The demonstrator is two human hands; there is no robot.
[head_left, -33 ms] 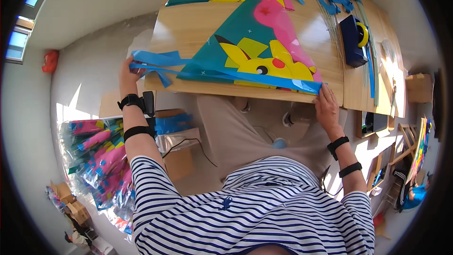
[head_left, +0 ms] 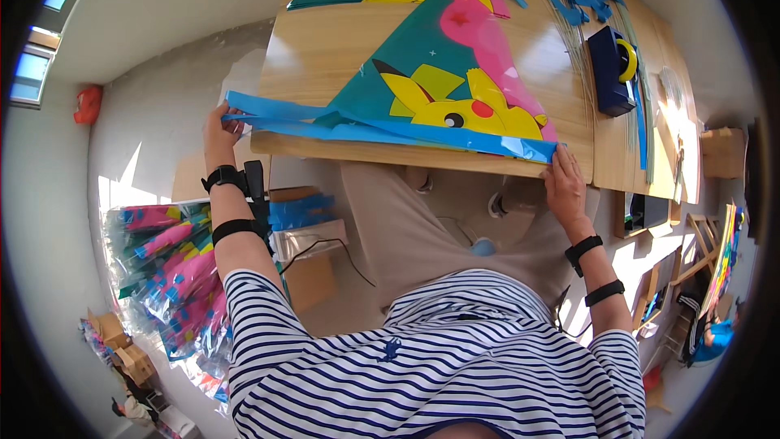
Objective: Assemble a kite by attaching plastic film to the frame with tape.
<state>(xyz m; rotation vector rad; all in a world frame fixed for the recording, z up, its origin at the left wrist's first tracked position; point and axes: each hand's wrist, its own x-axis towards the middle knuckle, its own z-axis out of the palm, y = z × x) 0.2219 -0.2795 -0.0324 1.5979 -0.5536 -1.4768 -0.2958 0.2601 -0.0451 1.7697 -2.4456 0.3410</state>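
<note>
Blue ribbon (head_left: 398,133) ran along the near edge of the triangular sheet (head_left: 406,53), centre of frame, on the wooden desk (head_left: 325,41). Left hand (head_left: 230,122), left of centre, was out past the desk's left edge, fingers closed in a pinch on the ribbon's loose strands; right hand (head_left: 566,183), right of centre, had its fingers close together, tips on the other end (couldn't tell whether the thumb clamped from below or the tips only pressed down). Main risk, my read: slip at the right end, since ribbon and sheet both looked glossy and contact was only at the corner. Too hard a pull from the left could have dragged the sheet out of line or puckered its edge. Second risk: strands were split apart at the left, so a twist could have got trapped in the lay. Markings: none legible. Striped shirt (head_left: 455,374), bottom centre, carried a small dark chest emblem (head_left: 392,349), no lettering I could make out. Sheet had a printed yellow cartoon figure (head_left: 439,102) and white sparkles, no text visible. Tape dispenser (head_left: 605,73), upper right, dark blue with yellow roll (head_left: 626,59): no label readable at that size.
</note>
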